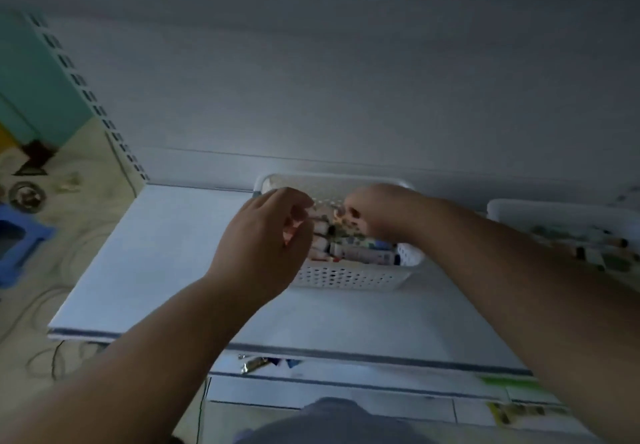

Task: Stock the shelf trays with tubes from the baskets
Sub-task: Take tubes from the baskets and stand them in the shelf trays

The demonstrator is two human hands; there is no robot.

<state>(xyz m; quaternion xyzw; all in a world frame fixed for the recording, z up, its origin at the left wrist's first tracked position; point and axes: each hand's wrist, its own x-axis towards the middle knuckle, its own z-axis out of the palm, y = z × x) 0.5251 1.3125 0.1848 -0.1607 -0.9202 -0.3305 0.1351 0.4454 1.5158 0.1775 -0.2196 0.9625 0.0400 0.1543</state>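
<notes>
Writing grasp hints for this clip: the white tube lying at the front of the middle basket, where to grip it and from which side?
Grip the white tube across its body, near the middle, coming straight down from above. It lies flat on its side, its length running left to right, topmost in the pile, and the basket front wall blocks a frontal approach. Both hands, left hand and right hand, already hover over the basket.

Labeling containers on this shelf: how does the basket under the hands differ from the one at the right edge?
The middle basket sits fully in view, both hands over it; the right basket is cut off by the frame edge and untouched. The middle basket's perforated front wall shows; the right basket's is hidden behind the right forearm. Both are white, hold tubes, and rest on the same shelf.
</notes>
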